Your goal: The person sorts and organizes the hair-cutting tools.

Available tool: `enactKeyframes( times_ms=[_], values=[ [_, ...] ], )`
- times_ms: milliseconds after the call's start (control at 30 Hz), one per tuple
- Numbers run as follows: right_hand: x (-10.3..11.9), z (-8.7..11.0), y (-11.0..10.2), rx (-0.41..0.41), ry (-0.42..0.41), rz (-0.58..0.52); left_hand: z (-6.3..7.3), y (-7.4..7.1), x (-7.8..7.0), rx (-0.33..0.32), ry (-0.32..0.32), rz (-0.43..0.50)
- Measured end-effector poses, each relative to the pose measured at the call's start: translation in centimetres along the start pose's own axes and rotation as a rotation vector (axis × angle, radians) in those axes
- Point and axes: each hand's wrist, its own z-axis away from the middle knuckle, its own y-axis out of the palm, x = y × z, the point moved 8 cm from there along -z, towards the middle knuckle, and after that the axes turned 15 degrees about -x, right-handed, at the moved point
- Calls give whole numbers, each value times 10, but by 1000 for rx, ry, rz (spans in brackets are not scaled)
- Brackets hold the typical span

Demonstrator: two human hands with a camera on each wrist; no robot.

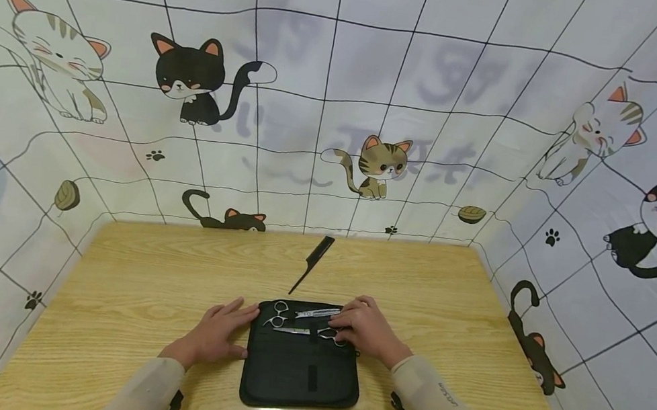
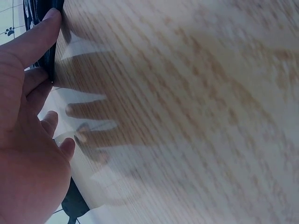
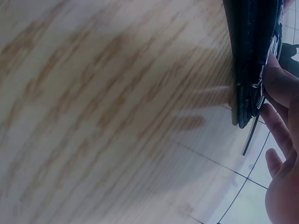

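A flat black case (image 1: pixel 303 378) lies open on the wooden table in the head view, with two pairs of silver hairdressing scissors across its upper part. One pair of scissors (image 1: pixel 281 307) has its finger rings at the left. The other pair of scissors (image 1: pixel 319 313) points its blades left, its handle end partly hidden by my right hand (image 1: pixel 372 328), whose curled fingers pinch it. My left hand (image 1: pixel 216 334) has its fingers spread and touches the case's left edge. Beyond the case lies a black tail comb (image 1: pixel 312 262).
The light wooden table (image 1: pixel 143 279) meets a cat-patterned white cloth (image 1: pixel 289 119) at the back and both sides. A dark strap (image 1: pixel 399 404) hangs under the right sleeve, and another strap (image 1: pixel 173 407) under the left.
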Motion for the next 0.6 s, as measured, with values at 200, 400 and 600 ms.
enactKeyframes(
  times_ms=[200, 400, 600],
  values=[
    [3, 0, -7, -80, -15, 83, 0, 1, 1, 0, -1, -8],
    [1, 1, -5, -104, -11, 118, 0, 0, 0, 0, -1, -3],
    [2, -1, -1, -94, -15, 113, 1, 0, 0, 3, -5, 3]
  ],
)
